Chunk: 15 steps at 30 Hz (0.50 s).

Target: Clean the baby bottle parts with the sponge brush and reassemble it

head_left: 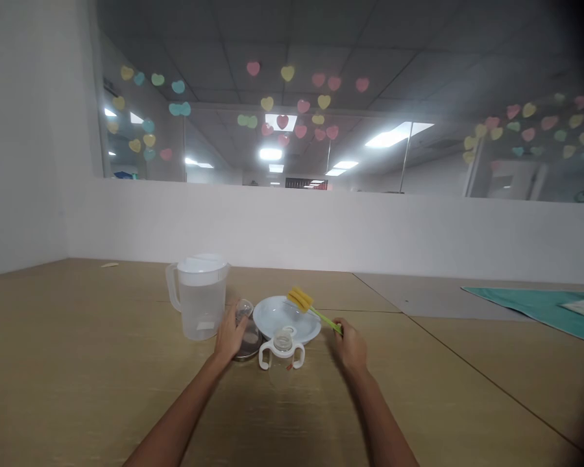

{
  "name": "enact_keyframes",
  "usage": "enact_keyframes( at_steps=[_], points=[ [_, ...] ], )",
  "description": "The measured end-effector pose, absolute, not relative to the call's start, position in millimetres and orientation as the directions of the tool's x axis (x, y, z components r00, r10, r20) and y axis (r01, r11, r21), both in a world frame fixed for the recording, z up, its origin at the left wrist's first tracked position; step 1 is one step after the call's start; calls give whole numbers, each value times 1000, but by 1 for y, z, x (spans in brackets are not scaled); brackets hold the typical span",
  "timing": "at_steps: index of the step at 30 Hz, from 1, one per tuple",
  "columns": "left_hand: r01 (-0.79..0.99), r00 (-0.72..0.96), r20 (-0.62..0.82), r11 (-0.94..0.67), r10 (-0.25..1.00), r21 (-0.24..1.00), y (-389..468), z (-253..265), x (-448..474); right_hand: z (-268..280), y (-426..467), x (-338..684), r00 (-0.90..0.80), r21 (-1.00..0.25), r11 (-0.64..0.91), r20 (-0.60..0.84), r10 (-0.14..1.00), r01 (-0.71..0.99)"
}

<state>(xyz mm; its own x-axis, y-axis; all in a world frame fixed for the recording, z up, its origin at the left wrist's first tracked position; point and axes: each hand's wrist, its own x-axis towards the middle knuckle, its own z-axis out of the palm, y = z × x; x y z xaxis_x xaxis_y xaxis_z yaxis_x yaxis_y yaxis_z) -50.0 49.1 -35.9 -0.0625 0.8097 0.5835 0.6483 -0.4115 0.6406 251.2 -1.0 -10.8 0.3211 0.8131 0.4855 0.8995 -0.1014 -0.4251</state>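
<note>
My right hand grips the green handle of a bottle brush, whose yellow sponge head hovers over a white plate. My left hand rests on a small metal bowl, with its fingers around a clear dome cap. Just in front of the plate, between both hands, stands a clear baby bottle with white handles, uncapped. A translucent plastic pitcher with a white lid stands to the left of my left hand.
The things sit on a wooden table against a low white wall. A teal mat with a paper on it lies at the far right. Above the wall, a glass pane carries several heart stickers.
</note>
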Motion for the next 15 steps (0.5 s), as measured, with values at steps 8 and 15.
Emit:
enact_keyframes(
  at_steps=[8, 15],
  points=[
    [806, -15, 504, -288, 863, 517, 46, -31, -47, -9, -6, 241, 337, -386, -153, 471, 816, 910],
    [877, 71, 432, -263, 899, 403, 45, -37, -49, -11, -3, 241, 324, -396, -126, 484, 813, 910]
  ],
)
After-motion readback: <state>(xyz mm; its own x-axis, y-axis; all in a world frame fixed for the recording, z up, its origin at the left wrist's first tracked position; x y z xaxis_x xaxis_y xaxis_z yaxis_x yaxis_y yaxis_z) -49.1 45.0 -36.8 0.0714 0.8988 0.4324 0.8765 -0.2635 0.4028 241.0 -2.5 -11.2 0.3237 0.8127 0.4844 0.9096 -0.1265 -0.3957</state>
